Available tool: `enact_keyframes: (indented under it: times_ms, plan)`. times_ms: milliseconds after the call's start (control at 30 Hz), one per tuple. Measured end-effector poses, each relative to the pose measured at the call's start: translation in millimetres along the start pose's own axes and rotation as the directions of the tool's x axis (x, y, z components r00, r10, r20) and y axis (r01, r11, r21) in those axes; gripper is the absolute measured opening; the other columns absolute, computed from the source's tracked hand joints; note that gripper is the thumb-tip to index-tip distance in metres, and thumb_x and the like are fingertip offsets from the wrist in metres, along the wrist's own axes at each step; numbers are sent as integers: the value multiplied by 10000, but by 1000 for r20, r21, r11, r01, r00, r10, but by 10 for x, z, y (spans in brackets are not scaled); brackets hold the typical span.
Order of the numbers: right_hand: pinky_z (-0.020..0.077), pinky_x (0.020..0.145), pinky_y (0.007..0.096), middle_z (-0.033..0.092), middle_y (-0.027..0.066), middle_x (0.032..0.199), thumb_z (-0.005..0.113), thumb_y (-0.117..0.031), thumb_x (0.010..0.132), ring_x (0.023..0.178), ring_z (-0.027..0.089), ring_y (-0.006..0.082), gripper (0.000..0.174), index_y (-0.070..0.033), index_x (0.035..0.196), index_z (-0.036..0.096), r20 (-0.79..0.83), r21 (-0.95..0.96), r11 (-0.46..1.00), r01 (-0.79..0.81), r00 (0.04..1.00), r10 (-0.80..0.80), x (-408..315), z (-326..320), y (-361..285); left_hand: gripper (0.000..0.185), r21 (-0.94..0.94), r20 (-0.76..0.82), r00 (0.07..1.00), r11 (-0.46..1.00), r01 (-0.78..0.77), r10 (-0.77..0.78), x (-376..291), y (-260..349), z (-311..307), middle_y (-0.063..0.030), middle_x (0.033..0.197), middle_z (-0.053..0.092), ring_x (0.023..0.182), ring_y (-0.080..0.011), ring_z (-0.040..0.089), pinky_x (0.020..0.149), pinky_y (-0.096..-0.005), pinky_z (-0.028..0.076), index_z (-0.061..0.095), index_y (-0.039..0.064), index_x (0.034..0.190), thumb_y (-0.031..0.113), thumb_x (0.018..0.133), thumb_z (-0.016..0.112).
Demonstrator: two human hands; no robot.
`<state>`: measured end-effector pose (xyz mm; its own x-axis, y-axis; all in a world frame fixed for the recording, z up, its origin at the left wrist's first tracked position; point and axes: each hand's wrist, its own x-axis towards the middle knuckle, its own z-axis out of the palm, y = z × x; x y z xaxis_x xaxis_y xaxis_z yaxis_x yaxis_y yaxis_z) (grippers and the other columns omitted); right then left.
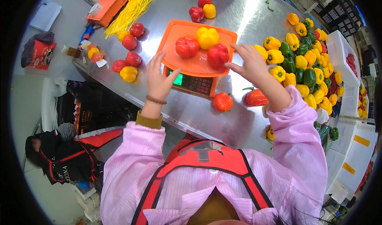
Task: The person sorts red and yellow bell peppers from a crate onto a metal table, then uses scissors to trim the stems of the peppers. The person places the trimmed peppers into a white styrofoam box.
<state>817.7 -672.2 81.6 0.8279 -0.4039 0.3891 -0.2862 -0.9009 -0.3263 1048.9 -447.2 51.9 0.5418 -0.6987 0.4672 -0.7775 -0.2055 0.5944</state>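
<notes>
An orange plastic tray (179, 31) rests on a digital scale (195, 84) with a lit green display. On the tray lie a yellow bell pepper (207, 38) and two red bell peppers (187, 46), (218, 56). My left hand (159, 76) is at the tray's left edge, fingers spread, nothing held. My right hand (249, 61) is spread at the tray's right edge, thumb and a fingertip close to the rim; whether they touch it I cannot tell. An orange-red bell pepper (222, 102) sits below the scale, and another (256, 98) lies under my right forearm.
Groups of red and yellow peppers (129, 73) stand left and beyond the tray. Yellow ties (131, 10) lie by an orange basket (107, 8). A large pile of yellow and green peppers (301, 62) covers the right side, beside white foam boxes (343, 58). A person (68, 159) is at lower left.
</notes>
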Motion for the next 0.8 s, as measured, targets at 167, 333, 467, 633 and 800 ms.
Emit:
enact_keyframes:
  times_ms: [167, 333, 467, 633, 800]
  plan:
    - [508, 895, 410, 613, 161, 1177, 781, -444, 714, 1088, 603, 342, 761, -42, 1303, 515, 211, 2, 976, -218, 954, 213, 229, 247, -128, 798, 224, 135, 989, 970, -93, 63, 556, 164, 347, -162, 1287, 545, 1190, -350, 476, 1023, -435, 391, 544, 46, 1281, 335, 613, 872]
    - [503, 909, 407, 641, 106, 1205, 769, -411, 769, 1053, 638, 273, 688, -16, 1280, 531, 420, 540, 675, -503, 856, 302, 247, 144, 144, 726, 121, 286, 956, 992, 37, -70, 764, -85, 416, -122, 1195, 611, 1105, -308, 567, 974, -440, 452, 537, 61, 1265, 289, 655, 858]
    - [511, 835, 323, 653, 76, 1144, 689, -464, 847, 942, 642, 211, 583, -64, 1249, 555, 549, 822, -47, -567, 769, 327, 249, 148, 694, 564, -726, 549, 757, 247, 642, -355, 750, -567, 265, -91, 1306, 575, 1161, -239, 575, 942, -385, 502, 490, 77, 1337, 303, 868, 707]
    - [500, 716, 294, 658, 62, 1100, 590, -458, 937, 885, 641, 173, 488, -115, 1281, 540, 510, 860, -342, -378, 649, 565, 461, 288, 1335, 571, -809, 583, 790, -215, 546, -188, 1139, -723, 49, -60, 1406, 498, 1261, -217, 516, 971, -336, 509, 403, 96, 1422, 375, 956, 580]
    - [496, 896, 359, 666, 108, 1141, 734, -450, 804, 1045, 639, 221, 674, -23, 1288, 539, 212, 662, 370, -652, 636, 742, 755, 792, 2012, 484, -809, 576, 791, -9, 588, -206, 1639, -622, 402, -92, 1354, 532, 1219, -221, 544, 971, -338, 494, 424, 43, 1394, 246, 975, 557]
